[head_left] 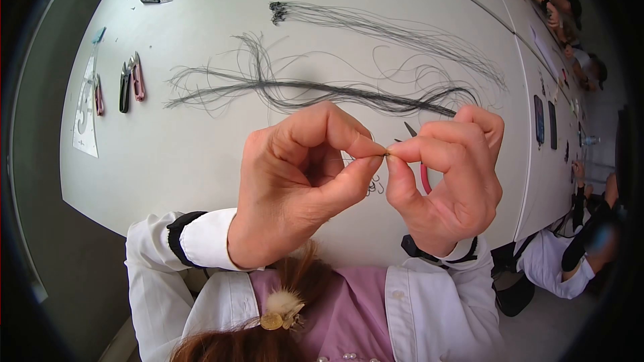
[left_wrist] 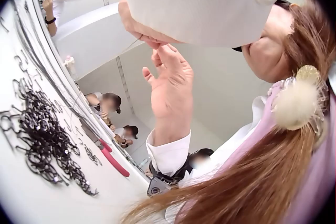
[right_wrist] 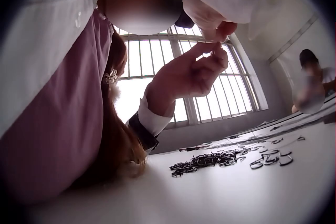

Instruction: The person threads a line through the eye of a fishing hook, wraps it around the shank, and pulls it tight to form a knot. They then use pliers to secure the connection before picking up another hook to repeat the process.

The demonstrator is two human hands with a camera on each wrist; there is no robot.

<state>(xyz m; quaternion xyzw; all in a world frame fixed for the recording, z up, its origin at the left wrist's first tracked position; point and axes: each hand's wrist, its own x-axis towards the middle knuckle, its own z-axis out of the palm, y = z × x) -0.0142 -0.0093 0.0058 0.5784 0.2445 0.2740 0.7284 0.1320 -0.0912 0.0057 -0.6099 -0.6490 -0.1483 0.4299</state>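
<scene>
Both hands are raised above the table, fingertips meeting at a tiny dark piece (head_left: 387, 154). The left hand (head_left: 288, 181) pinches it between thumb and index finger, and the right hand (head_left: 453, 177) pinches it from the other side. A thin strand (left_wrist: 131, 45) runs from the left fingers in the left wrist view. The fingers hide most of the piece, so its shape cannot be told. Black curved hooks (head_left: 373, 186) lie below the hands, partly hidden; the left wrist view shows a large heap of them (left_wrist: 44, 134). Red-handled pliers (left_wrist: 114, 161) lie beside the heap.
A long black strand bundle (head_left: 335, 87) crosses the table beyond the hands, with a second bundle (head_left: 376, 23) farther back. Snips (head_left: 125, 87), pink-handled snips (head_left: 137, 80) and a clear ruler (head_left: 86, 107) lie left. Other people sit on the right.
</scene>
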